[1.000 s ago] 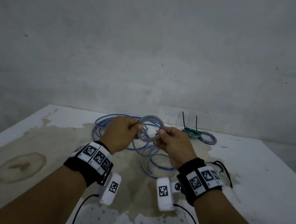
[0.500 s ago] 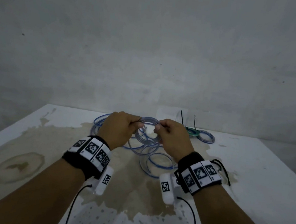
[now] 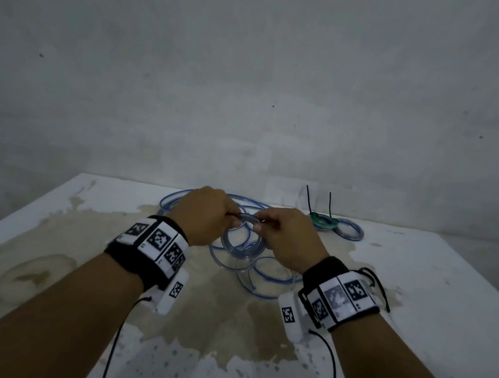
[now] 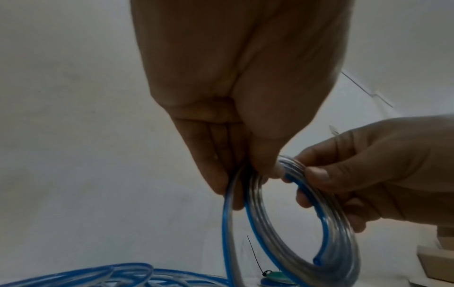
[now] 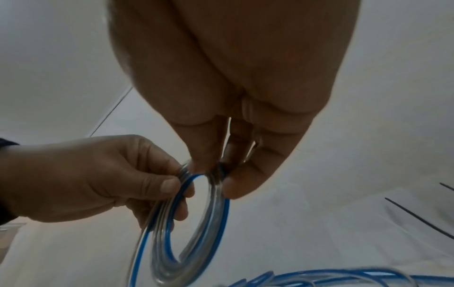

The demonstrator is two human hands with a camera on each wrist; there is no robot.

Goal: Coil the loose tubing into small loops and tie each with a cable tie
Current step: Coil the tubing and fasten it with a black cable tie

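Pinching the coil (image 3: 244, 243) at twelve o'clock, both the left hand (image 3: 206, 215) and right hand (image 3: 286, 238) restrain light, springy, slippery tubing best gripped where turns bunch.

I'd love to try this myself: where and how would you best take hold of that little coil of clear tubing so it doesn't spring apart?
Probably at the top of the coil, from above, pinching all the turns together as one bundle. The left hand and right hand do that now, side by side at the top, while the ring hangs below. One strand runs down to the loose tubing on the table.
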